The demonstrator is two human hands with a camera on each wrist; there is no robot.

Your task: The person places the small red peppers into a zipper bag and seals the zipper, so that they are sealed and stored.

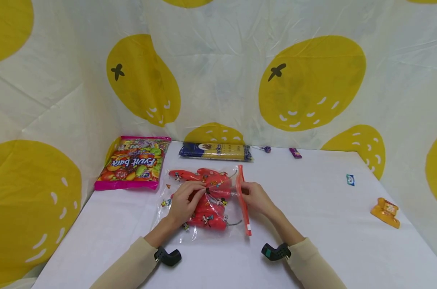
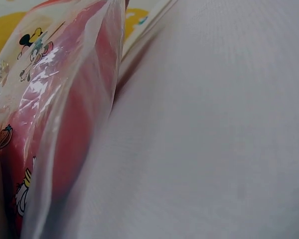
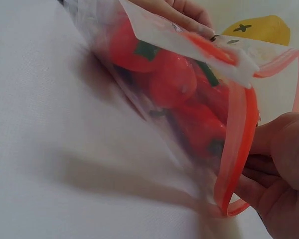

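Note:
A clear zip bag (image 1: 171, 233) with a red zip edge and cartoon figures lies on the table, its mouth facing right. Several red peppers (image 1: 213, 208) with green stems fill it; they also show through the film in the right wrist view (image 3: 174, 82). My left hand (image 1: 184, 202) pinches the bag's upper film, drawing creases toward its fingertips. At the red edge, my right hand (image 1: 256, 196) grips the rim, with part of its fingers hidden behind it. The right wrist view shows the mouth gaping beside the right hand (image 3: 286, 169).
Behind the bag lie a fruit candy packet (image 1: 131, 162), a blue and yellow pasta packet (image 1: 216, 151), a lollipop (image 1: 267, 149) and a purple wrapped sweet (image 1: 295, 153). Farther right are a small blue sweet (image 1: 350, 180) and an orange packet (image 1: 386, 212). A lemon-print cloth (image 1: 218, 80) hangs behind.

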